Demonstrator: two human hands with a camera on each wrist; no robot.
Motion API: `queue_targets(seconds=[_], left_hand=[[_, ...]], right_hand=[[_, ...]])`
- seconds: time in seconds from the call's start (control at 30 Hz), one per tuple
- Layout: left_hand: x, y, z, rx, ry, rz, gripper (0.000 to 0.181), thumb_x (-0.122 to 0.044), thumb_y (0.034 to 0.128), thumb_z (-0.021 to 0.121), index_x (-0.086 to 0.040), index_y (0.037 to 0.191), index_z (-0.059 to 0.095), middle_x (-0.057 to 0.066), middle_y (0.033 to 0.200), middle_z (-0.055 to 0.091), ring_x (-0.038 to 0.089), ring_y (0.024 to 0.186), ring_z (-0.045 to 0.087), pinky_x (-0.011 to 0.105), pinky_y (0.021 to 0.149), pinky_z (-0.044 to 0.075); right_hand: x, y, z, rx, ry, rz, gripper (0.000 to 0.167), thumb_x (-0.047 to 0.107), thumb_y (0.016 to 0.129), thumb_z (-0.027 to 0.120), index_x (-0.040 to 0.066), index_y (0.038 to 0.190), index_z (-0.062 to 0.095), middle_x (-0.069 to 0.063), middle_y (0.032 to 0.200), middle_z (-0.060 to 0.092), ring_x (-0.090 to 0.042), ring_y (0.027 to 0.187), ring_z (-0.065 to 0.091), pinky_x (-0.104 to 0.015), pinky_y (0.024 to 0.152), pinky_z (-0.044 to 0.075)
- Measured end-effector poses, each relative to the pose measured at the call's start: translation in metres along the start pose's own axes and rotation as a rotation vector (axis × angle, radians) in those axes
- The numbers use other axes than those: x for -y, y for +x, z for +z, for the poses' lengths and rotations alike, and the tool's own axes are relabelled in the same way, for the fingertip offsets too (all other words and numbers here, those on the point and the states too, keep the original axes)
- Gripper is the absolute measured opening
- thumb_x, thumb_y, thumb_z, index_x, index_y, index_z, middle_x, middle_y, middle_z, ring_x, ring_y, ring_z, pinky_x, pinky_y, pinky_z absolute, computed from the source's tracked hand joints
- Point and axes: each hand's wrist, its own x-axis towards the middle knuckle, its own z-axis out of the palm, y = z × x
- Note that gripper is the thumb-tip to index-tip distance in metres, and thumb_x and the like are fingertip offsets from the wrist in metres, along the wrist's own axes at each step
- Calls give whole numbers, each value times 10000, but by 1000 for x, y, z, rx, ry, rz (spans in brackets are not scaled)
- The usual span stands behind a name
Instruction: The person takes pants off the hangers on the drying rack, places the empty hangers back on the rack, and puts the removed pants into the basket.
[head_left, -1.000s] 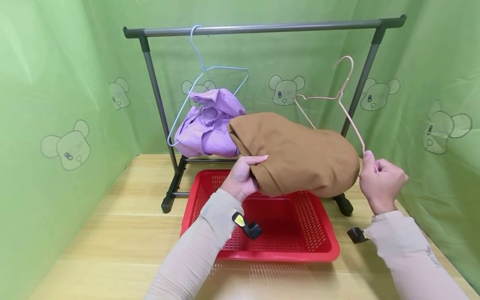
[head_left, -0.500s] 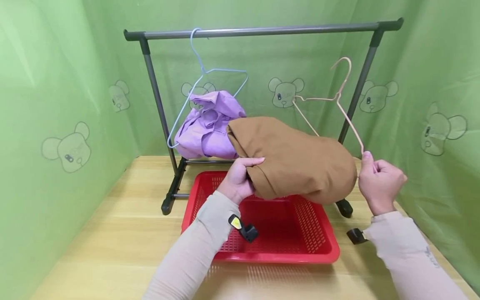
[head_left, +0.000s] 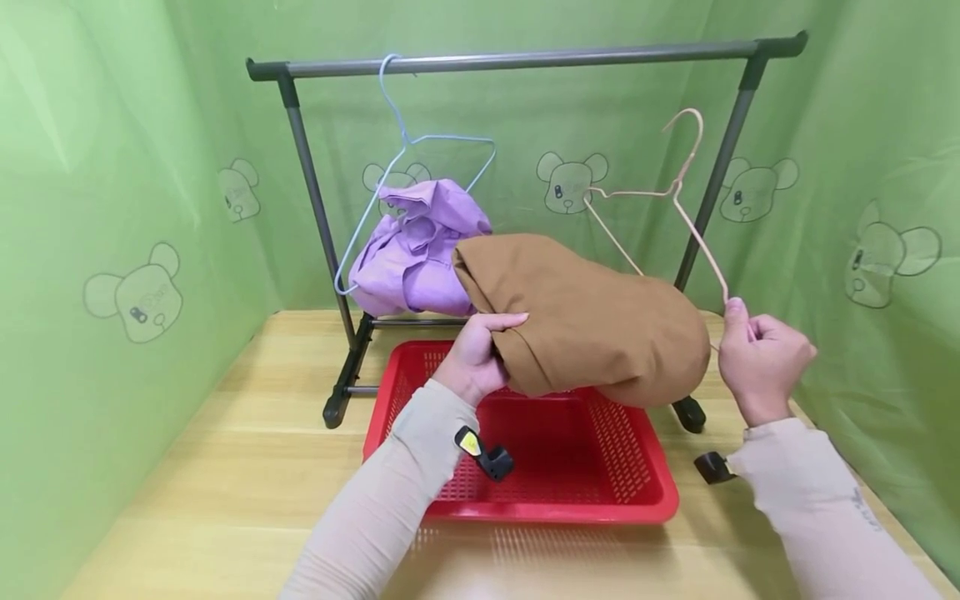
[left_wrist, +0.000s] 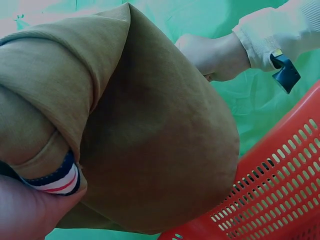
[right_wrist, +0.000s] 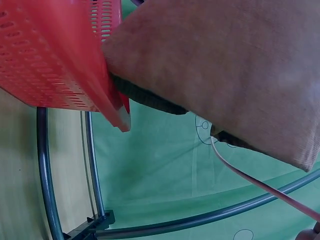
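Note:
In the head view my left hand (head_left: pixel 474 357) pinches the near left end of a folded brown garment (head_left: pixel 592 317), thumb on top. A navy, white and red striped band (left_wrist: pixel 59 181) shows at that end in the left wrist view. My right hand (head_left: pixel 765 360) grips a pink wire hanger (head_left: pixel 701 240) by its lower right corner. The hanger's lower part is hidden by the garment, and a short bit of its wire shows between garment and right hand. Its hook points up, apart from the rail. Behind the garment's left end, a purple garment (head_left: pixel 420 267) drapes on a blue hanger (head_left: pixel 372 200).
A grey clothes rack (head_left: pixel 525 61) stands behind, and the blue hanger hooks over its rail. Below my hands a red perforated basket (head_left: pixel 555 512) sits on the wooden table (head_left: pixel 187 500). Green curtains (head_left: pixel 135 167) surround the table.
The brown garment and left hand have shifted slightly down and left. The gap between the garment's right end and my right hand has widened a little. Both holds stay the same.

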Motion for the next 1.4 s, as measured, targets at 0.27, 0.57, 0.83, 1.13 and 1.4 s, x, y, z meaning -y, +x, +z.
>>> queue_targets(seconds=[0.27, 0.57, 0.83, 1.13, 1.4], left_hand=[[0, -2, -3, 1, -3, -8, 162, -62, 942, 417, -106, 1050, 529, 2, 1022, 605, 149, 889, 608, 284, 813, 488], [1, -4, -5, -6, 4, -3, 176, -51, 939, 413, -106, 1053, 536, 0, 1020, 617, 149, 897, 618, 290, 828, 488], [1, -7, -6, -11, 16, 2, 198, -31, 929, 422, -99, 1071, 540, 2, 1034, 623, 153, 916, 624, 300, 872, 473], [1, -10, -7, -18, 19, -13, 197, -40, 930, 423, -96, 1077, 541, 7, 1026, 629, 154, 911, 625, 298, 868, 472], [0, -12, -10, -25, 27, 6, 207, -30, 912, 443, -94, 1078, 550, 8, 1030, 634, 156, 921, 627, 305, 888, 469]], right_hand=[[-2, 1, 1, -3, 19, -20, 550, 360, 908, 642, 92, 447, 509, 265, 420, 374, 66, 401, 323, -212, 500, 253], [1, 1, 1, -7, 34, -42, 552, 353, 908, 635, 92, 440, 499, 270, 426, 373, 60, 409, 322, -207, 510, 256], [2, 1, 1, -13, 44, -44, 543, 355, 907, 638, 120, 437, 502, 281, 433, 379, 63, 409, 327, -198, 513, 263], [3, 1, 0, -2, 43, -30, 541, 365, 910, 634, 124, 442, 505, 279, 429, 377, 53, 409, 330, -202, 519, 266], [2, 2, 1, -2, 29, -41, 544, 361, 911, 634, 113, 443, 510, 292, 434, 375, 67, 406, 329, -198, 510, 265]])
